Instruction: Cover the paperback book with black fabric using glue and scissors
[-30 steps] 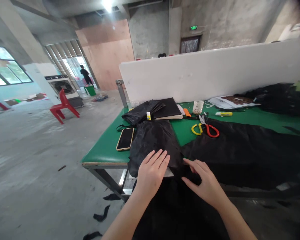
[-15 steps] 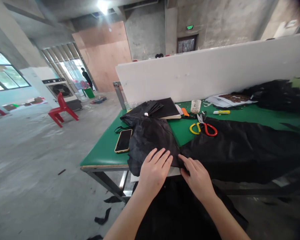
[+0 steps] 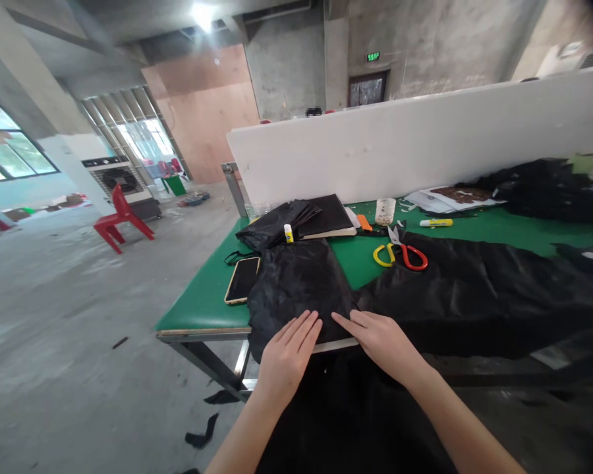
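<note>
A sheet of thin black fabric [image 3: 301,276] lies over a white board [image 3: 333,345] at the table's front edge. My left hand [image 3: 291,352] rests flat on the fabric, fingers stretched out together. My right hand [image 3: 383,339] presses on the fabric's right part, its index finger extended and the other fingers loosely bent; it grips nothing visible. Between the hands the fabric shows a few wrinkles. Beyond it stands a glue stick [image 3: 288,233], partly hidden at its base. Scissors [image 3: 400,251] with one yellow and one red handle lie spread to the right.
On the green table [image 3: 197,296] are a phone [image 3: 244,280], a black notebook [image 3: 329,214], a clear cup [image 3: 385,212], another glue stick [image 3: 435,223] and a large black fabric piece [image 3: 479,296]. A white panel [image 3: 400,145] borders the back. A red chair [image 3: 123,220] stands left.
My left hand has moved left and slightly down. The right hand has shifted left onto the fabric, index finger extended. The fabric has slid toward me, showing more of the glue stick.
</note>
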